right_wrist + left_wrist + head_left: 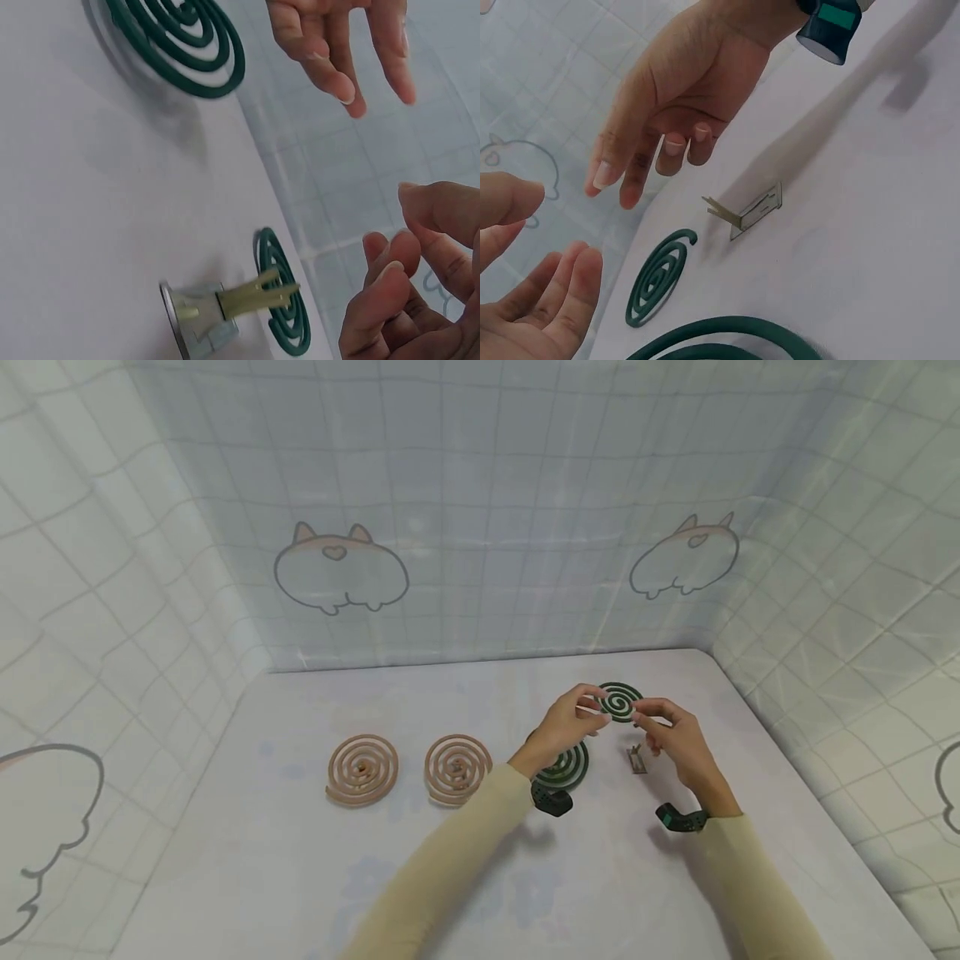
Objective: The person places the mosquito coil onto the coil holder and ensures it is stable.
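My left hand [562, 727] and right hand [678, 743] hover over the table's far right part, facing each other with bent, loosely spread fingers and nothing between them. Beyond the fingertips a green mosquito coil [618, 702] lies on the table; the left wrist view shows the same coil [657, 279] below the hands. Near my right hand stands a small metal coil stand [637, 760], its two prongs [724, 213] sticking up from a flat plate. A second green mosquito coil [187, 82], partly hidden by my left wrist in the head view, sits raised above its shadow.
Two brown mosquito coils, a left one [363, 768] and a right one [457, 768], sit in a row left of my left forearm, small supports showing at their centres. A pale cloth covers the table [247, 860]. Gridded curtains [480, 527] enclose the back and sides.
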Available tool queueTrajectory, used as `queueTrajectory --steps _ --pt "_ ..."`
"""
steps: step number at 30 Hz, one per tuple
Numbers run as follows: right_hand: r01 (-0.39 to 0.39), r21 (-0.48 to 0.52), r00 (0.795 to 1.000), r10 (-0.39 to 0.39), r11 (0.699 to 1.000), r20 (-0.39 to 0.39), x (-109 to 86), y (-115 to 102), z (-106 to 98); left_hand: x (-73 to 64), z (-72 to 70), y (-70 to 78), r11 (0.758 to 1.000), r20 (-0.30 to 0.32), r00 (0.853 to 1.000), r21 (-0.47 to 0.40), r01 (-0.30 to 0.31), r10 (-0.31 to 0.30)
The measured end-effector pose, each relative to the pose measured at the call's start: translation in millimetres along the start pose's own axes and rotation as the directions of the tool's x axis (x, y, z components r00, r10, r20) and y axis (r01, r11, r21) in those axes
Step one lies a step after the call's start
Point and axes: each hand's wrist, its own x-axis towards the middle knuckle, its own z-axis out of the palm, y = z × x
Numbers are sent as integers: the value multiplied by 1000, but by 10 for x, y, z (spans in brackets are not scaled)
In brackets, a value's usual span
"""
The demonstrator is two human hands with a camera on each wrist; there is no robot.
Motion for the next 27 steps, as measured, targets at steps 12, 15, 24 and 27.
queueTrajectory --steps 12,15,24,27 --pt "-41 -12 998 40 999 -52 98 62 -170 130 192 -83 997 -73 994 -1 83 -83" --pt "-41 -23 996 39 999 -76 180 195 -221 178 234 -97 995 -88 992 14 96 -95" --pt "-80 -49 989 73 996 -127 348 347 -281 243 327 -98 972 -149 972 124 201 -182" --pt "-105 -49 986 97 993 -136 407 377 -297 285 354 -117 970 -154 970 124 209 -190"
